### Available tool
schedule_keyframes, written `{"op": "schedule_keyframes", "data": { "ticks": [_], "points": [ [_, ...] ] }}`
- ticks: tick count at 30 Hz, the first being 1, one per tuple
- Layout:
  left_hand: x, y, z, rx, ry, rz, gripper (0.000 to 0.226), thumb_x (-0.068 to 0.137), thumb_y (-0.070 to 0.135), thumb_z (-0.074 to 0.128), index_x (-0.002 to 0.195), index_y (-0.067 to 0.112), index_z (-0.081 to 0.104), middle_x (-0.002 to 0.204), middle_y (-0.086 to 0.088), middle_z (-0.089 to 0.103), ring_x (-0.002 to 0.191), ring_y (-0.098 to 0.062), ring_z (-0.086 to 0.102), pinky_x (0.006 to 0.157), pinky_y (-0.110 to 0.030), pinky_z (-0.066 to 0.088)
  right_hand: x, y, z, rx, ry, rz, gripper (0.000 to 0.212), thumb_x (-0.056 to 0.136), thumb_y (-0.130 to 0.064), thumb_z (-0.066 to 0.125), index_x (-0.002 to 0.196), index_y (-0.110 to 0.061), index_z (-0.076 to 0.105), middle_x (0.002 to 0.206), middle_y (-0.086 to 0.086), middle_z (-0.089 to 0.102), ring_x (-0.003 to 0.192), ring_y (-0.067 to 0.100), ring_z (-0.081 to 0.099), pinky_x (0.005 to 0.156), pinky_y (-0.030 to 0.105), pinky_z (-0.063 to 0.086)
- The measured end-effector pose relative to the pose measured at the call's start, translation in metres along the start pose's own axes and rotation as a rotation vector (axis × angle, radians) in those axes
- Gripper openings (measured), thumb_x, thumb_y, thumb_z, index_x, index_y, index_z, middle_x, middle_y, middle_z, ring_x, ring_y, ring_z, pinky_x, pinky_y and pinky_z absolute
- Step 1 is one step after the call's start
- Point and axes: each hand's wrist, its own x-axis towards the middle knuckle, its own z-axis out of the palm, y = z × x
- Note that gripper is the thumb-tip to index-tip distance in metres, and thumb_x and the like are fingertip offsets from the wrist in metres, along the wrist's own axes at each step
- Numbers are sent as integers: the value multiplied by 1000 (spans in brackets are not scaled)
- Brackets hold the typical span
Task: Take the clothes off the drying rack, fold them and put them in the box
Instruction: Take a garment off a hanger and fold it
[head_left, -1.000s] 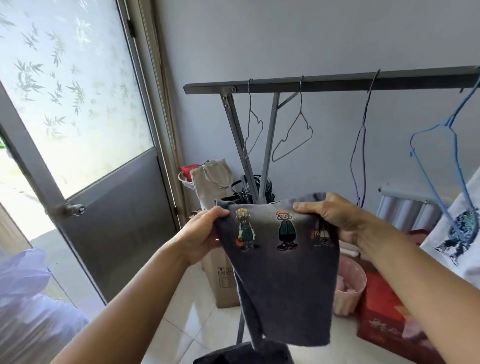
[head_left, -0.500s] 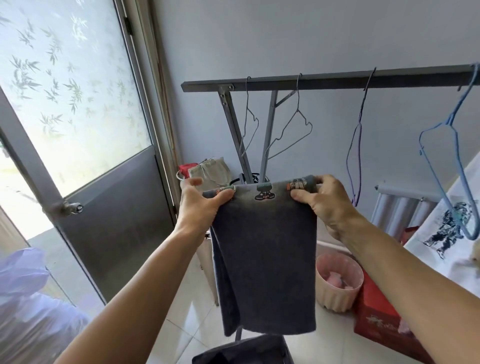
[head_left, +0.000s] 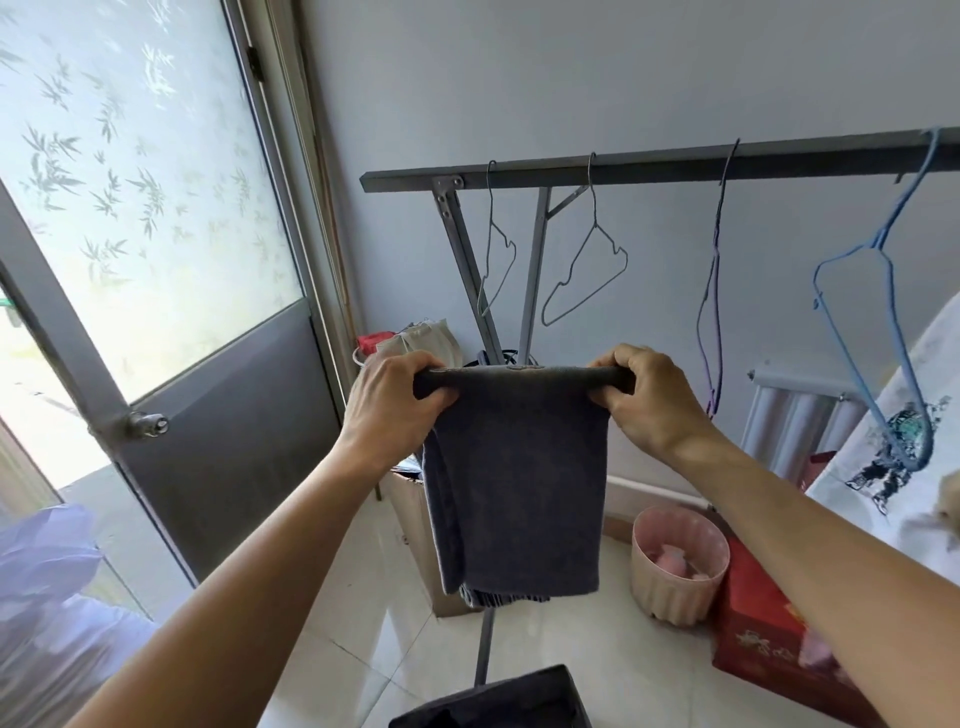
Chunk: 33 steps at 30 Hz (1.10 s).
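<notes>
A dark grey garment (head_left: 519, 478) hangs folded over itself in front of me, its top fold held level. My left hand (head_left: 395, 400) grips the left end of that fold and my right hand (head_left: 649, 395) grips the right end. Behind it stands the metal drying rack (head_left: 649, 167) with several bare wire hangers. A white printed T-shirt (head_left: 898, 467) hangs at the far right on a blue hanger (head_left: 878, 322). The dark fabric box (head_left: 509, 701) sits on the floor below my hands, only its rim showing.
A frosted glass door (head_left: 156, 208) stands at the left. On the tiled floor are a cardboard box (head_left: 410, 519), a pink ribbed bin (head_left: 675, 571) and a red box (head_left: 763, 639). A white radiator (head_left: 795, 415) lines the wall. A pale plastic bag (head_left: 47, 597) lies at lower left.
The garment has been folded over further: the cartoon prints, plainly facing me a second ago, have rolled out of sight over the top fold. Both hands rose slightly and the hanging part became shorter.
</notes>
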Motion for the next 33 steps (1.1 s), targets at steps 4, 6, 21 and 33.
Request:
{"op": "schedule_keyframes", "data": {
  "ticks": [4,6,21,33],
  "points": [
    [1,-7,-2,-9,-54,52,10,81,36,75,89,31,71,113,11,48,112,-12,36,98,-31,28,3,3,0,-62,42,-14,14,84,-17,72,86,-29,66,96,-2,45,90,15,49,89,42,49],
    [-1,-5,-4,-217,-144,34,7,81,27,75,80,28,69,97,10,63,95,-9,55,89,-36,46,4,3,0,-33,76,6,14,85,-17,71,88,-30,67,97,-1,46,87,14,49,89,42,49],
    [-20,46,21,-878,-260,-489,28,92,18,67,108,0,54,92,-15,67,75,-22,70,67,-35,62,-61,-28,79,513,-314,-25,82,69,-27,85,138,-30,41,119,-8,63,110,4,61,93,18,49],
    [-44,-49,23,-999,-257,-424,117,43,59,92,141,19,41,134,-4,60,121,-23,59,105,-41,46,-26,-24,34,1164,-286,645,25,91,-15,47,99,-4,68,79,12,75,63,23,71,60,30,59]
  ]
}}
